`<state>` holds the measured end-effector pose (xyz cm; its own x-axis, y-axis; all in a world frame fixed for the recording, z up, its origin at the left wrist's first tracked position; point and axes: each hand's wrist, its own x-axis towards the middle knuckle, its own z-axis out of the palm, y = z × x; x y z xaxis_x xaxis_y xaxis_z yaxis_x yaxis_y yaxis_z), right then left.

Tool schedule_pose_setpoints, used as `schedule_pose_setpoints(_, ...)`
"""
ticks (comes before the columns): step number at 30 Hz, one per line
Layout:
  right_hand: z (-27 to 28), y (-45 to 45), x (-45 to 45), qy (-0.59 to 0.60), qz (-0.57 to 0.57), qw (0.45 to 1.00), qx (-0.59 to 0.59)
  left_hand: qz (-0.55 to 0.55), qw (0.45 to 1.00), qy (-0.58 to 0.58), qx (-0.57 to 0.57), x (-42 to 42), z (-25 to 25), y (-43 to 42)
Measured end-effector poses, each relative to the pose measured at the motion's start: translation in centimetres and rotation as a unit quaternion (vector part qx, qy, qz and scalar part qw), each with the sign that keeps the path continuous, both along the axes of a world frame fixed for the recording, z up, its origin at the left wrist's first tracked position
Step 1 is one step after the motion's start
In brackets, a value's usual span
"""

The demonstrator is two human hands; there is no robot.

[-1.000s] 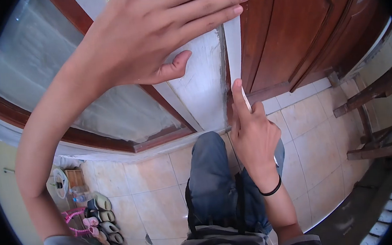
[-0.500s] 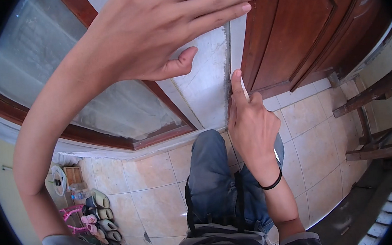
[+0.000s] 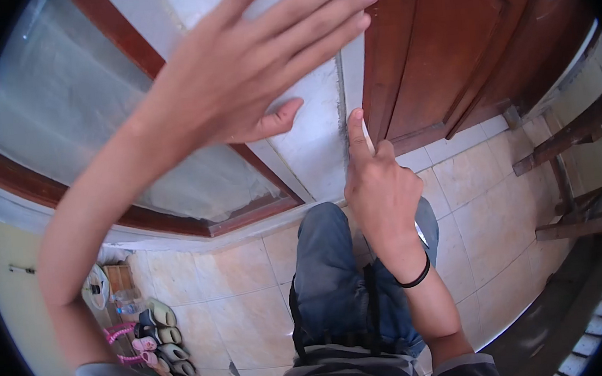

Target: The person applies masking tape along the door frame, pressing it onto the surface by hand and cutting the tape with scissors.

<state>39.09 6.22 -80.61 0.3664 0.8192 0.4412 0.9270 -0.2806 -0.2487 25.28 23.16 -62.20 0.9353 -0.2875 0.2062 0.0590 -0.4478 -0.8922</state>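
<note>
Aiming a slim white tool (image 3: 368,139) at the doorframe (image 3: 353,78), two o'clock, your right hand (image 3: 387,199) grips it — left hand (image 3: 232,77) spread wide, eleven o'clock — an apparent alignment step, next calling for steadiness.

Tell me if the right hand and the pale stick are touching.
Touching: the head view shows the pale stick emerging from the closed right hand, alongside its index finger.

Frm my end I see: whitish thin tool (image 3: 368,139) approx 2 o'cl, white wall panel (image 3: 310,123) 12, red-brn door (image 3: 438,43) 1–2, red-brn window frame (image 3: 155,222) 9. Blk wristband (image 3: 415,274) 4–5, blue jeans (image 3: 326,278) 6, blk/gry striped shirt (image 3: 350,368) 6, beige floor tiles (image 3: 237,320) 7, pink slippers (image 3: 143,344) 8.
</note>
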Motion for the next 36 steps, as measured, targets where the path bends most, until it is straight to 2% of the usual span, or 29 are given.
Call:
schedule_pose_setpoints(1, -0.2, 0.0, 0.0, 0.002, 0.01, 1.0, 0.006, 0.003, 1.0, -0.002, 0.001, 0.1, -0.4, -0.8)
schedule_pose_setpoints(3, -0.4, 0.2, -0.1, 0.01, 0.004, 1.0, 0.017, 0.126, 0.981, 0.012, -0.148, -0.1, -1.7, -4.1)
schedule_pose_setpoints(5, -0.5, 0.2, -0.1, -0.022, 0.015, 0.999, 0.028, 0.153, 0.983, 0.023, -0.103, 0.3, -4.1, -4.3)
schedule_pose_setpoints(8, -0.4, 0.0, 0.0, -0.005, 0.021, 0.999, 0.024, 0.167, 0.977, 0.043, -0.124, 0.7, -6.5, -4.6)
schedule_pose_setpoints(10, -0.5, -0.1, 0.0, 0.02, 0.035, 0.999, 0.017, 0.176, 0.979, 0.024, -0.098, 0.9, -7.4, -4.5)
schedule_pose_setpoints(17, -3.4, -3.6, 0.4, 0.079, 0.058, 0.994, 0.049, 0.161, 0.977, 0.014, -0.143, 0.3, -7.9, -4.0)
schedule_pose_setpoints(21, -3.5, -2.6, 0.6, 0.059, 0.044, 0.995, 0.067, 0.097, 0.99, -0.008, -0.097, 0.6, -9.7, -0.7)
schedule_pose_setpoints(23, -3.3, -1.5, 0.7, 0.048, 0.039, 0.997, 0.055, 0.026, 0.996, -0.045, -0.068, 0.6, -10.0, 0.4)
schedule_pose_setpoints(36, -2.5, -0.5, 0.4, 0.058, 0.033, 0.997, 0.027, 0.007, 0.992, -0.036, -0.124, 0.2, -11.1, -0.5)
